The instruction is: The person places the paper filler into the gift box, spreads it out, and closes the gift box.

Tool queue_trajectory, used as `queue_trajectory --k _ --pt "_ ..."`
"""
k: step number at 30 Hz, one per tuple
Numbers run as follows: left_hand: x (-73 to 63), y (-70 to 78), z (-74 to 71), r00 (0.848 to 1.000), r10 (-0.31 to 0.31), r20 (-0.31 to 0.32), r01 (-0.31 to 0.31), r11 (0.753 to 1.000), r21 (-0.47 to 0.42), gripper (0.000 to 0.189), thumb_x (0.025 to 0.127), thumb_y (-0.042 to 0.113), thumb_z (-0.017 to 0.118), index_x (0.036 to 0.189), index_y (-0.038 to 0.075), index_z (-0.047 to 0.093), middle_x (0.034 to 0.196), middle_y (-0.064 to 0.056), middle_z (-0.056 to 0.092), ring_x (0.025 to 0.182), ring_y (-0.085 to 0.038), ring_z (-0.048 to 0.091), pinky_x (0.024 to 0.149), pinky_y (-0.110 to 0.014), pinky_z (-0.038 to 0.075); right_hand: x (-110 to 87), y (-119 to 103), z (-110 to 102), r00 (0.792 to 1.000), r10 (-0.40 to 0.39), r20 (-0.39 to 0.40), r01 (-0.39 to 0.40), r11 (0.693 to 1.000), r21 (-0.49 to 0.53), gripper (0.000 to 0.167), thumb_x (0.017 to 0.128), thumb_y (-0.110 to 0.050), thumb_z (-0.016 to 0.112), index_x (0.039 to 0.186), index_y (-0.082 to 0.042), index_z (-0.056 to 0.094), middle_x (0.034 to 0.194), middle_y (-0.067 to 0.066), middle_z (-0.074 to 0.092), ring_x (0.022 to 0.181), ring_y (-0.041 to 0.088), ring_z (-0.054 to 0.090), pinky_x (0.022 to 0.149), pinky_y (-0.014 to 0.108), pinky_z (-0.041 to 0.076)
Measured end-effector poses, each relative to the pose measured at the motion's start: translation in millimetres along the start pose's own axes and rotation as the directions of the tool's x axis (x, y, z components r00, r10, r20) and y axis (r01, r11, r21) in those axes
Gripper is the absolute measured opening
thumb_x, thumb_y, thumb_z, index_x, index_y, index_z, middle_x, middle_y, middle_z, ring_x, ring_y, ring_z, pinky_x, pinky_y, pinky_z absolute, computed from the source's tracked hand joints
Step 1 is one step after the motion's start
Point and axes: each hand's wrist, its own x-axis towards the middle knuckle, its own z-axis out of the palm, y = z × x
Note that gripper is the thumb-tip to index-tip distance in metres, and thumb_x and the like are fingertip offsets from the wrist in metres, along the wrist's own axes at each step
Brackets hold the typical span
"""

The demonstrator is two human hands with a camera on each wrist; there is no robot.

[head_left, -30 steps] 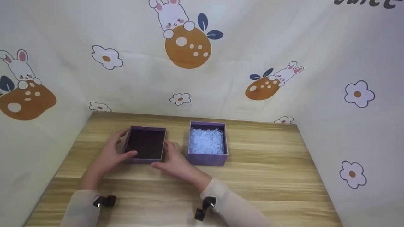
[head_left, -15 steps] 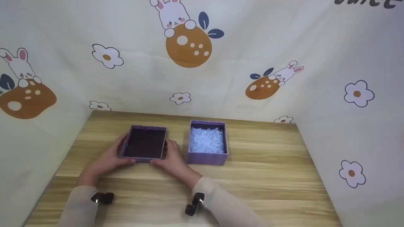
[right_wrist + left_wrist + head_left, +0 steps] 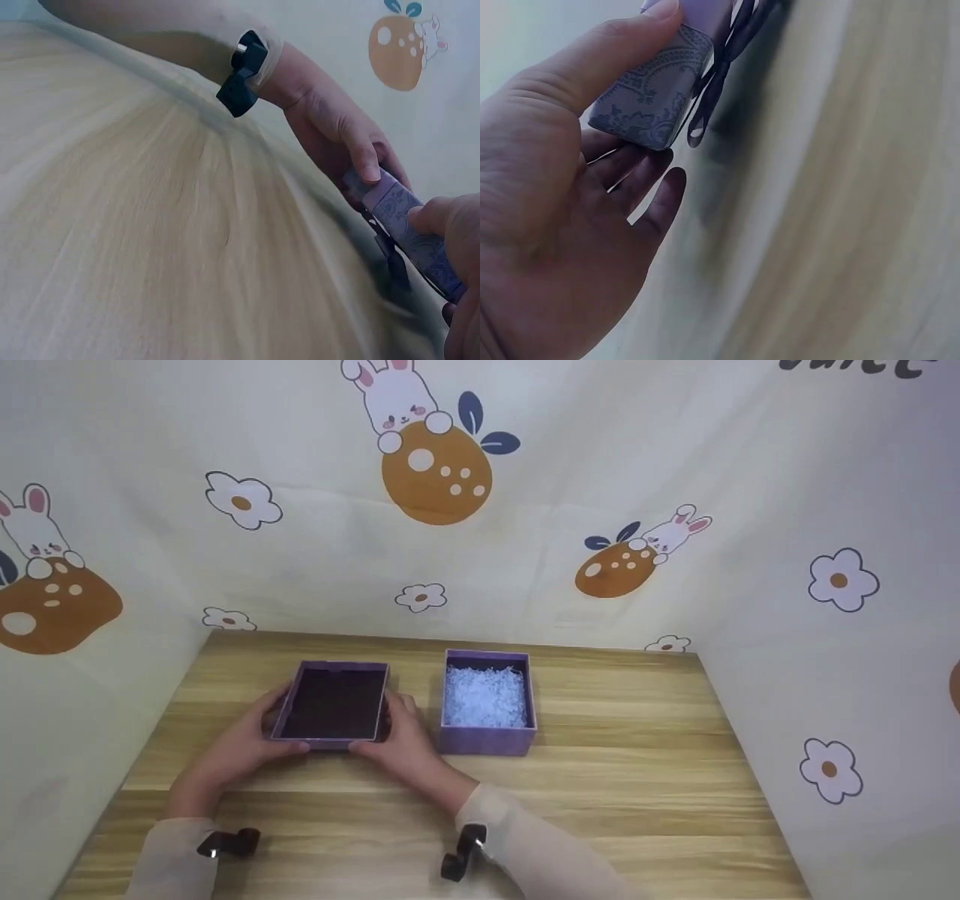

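A shallow purple box lid [image 3: 334, 705] lies hollow side up between both hands, its inside dark. My left hand [image 3: 244, 742] grips its left side, the thumb along the front wall and the fingers around the side and underneath. From the right, my right hand [image 3: 405, 746] holds it likewise, thumb at the front. In the left wrist view the lid's patterned wall [image 3: 649, 97] shows, with a dark ribbon bow [image 3: 721, 71] hanging at its underside. The right wrist view has the lid [image 3: 397, 214] tilted close over the wooden table, both thumbs on the wall.
Just right of the lid stands an open purple box [image 3: 487, 741] filled with pale blue shredded paper [image 3: 486, 697]. The wooden table [image 3: 622, 780] is closed in at the back and sides by a printed curtain [image 3: 525, 547].
My left thumb has come from over the lid's rim to its front wall, and both hands have closed around the lid. It now sits slightly tilted and raised. The filled box stays put.
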Motion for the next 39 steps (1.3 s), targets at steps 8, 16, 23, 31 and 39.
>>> queue_trajectory --k 8,16,23,31,39 --pt "-10.4 27.6 -11.3 0.999 0.014 -0.035 -0.014 1.0 -0.001 0.123 0.085 0.023 0.098 0.179 0.013 0.018 0.178 -0.027 0.027 0.157 -0.055 0.035 0.125 -0.069 0.033 -1.5 -27.0 -14.3 0.998 -0.068 -0.006 0.068 0.997 0.028 0.101 0.083 -0.022 0.1 0.168 -0.013 0.047 0.147 -0.001 0.054 0.133 0.011 0.056 0.122 0.031 0.044" --pt "-18.4 58.7 -15.6 0.997 0.052 -0.062 -0.048 0.997 0.053 0.123 0.084 0.026 0.1 0.178 0.013 0.021 0.175 -0.028 0.031 0.152 -0.06 0.039 0.103 -0.027 0.055 -10.8 -40.1 -30.1 0.989 -0.141 -0.035 0.143 0.989 0.048 0.099 0.084 -0.024 0.1 0.168 -0.015 0.048 0.143 -0.007 0.054 0.13 0.006 0.057 0.122 0.028 0.044" --pt "-23.6 71.9 -11.9 0.991 0.102 -0.089 -0.094 0.992 0.087 0.122 0.082 0.025 0.101 0.177 0.012 0.025 0.172 -0.027 0.036 0.149 -0.061 0.041 0.102 -0.031 0.057 -20.3 -50.0 -45.0 0.987 -0.162 -0.021 0.163 0.986 0.045 0.099 0.085 -0.023 0.099 0.169 -0.018 0.046 0.147 -0.007 0.052 0.133 0.008 0.056 0.123 0.032 0.044" --pt "-19.1 88.3 3.7 0.975 0.187 -0.119 -0.179 0.981 0.07 0.117 0.078 0.016 0.104 0.171 0.003 0.034 0.165 -0.027 0.046 0.151 -0.055 0.043 0.122 -0.071 0.038 -28.3 -59.2 -72.7 0.986 -0.168 -0.006 0.168 0.985 0.036 0.096 0.086 -0.026 0.099 0.167 -0.019 0.049 0.143 -0.006 0.053 0.129 0.01 0.059 0.118 0.041 0.051" --pt "-10.5 97.4 39.4 0.958 0.257 -0.125 -0.258 0.966 0.009 0.11 0.074 0.013 0.105 0.165 0.004 0.043 0.157 -0.019 0.054 0.147 -0.043 0.05 0.124 -0.068 0.038 -45.4 -48.6 -105.8 0.982 -0.19 -0.008 0.189 0.981 -0.05 0.097 0.085 -0.026 0.099 0.165 -0.008 0.048 0.147 0.003 0.054 0.125 0.015 0.063 0.114 0.035 0.054"
